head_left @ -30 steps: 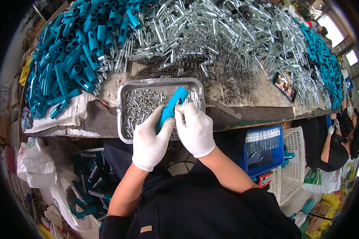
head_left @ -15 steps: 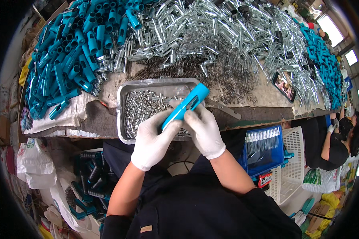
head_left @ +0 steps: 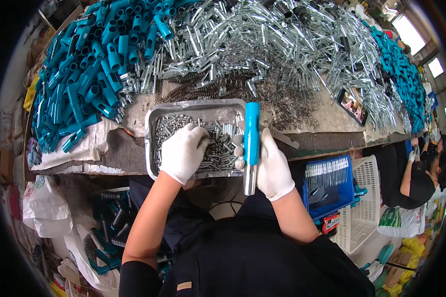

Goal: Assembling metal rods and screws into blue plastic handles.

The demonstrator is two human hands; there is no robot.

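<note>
My right hand (head_left: 274, 168), in a white glove, grips a teal tube (head_left: 251, 131). The tube stands nearly upright in the picture, and a shiny metal cylinder (head_left: 250, 179) sticks out of its near end. Over the metal tray (head_left: 156, 115) my gloved left hand (head_left: 183, 152) reaches down with curled fingers into the small metal pins (head_left: 215, 157). Whether a pin sits between its fingertips is hidden.
Behind the tray lie dark springs (head_left: 203, 89), a heap of metal rods (head_left: 262, 34) and teal tubes (head_left: 79, 84). A phone (head_left: 352, 106) rests at the right. Below the table edge stand a blue bin (head_left: 327, 188) and a white basket (head_left: 364, 198). A person (head_left: 416, 173) sits far right.
My left hand has let go of the teal tube and moved left into the pins. My right hand has turned the tube more upright, and the metal cylinder now shows at its near end.
</note>
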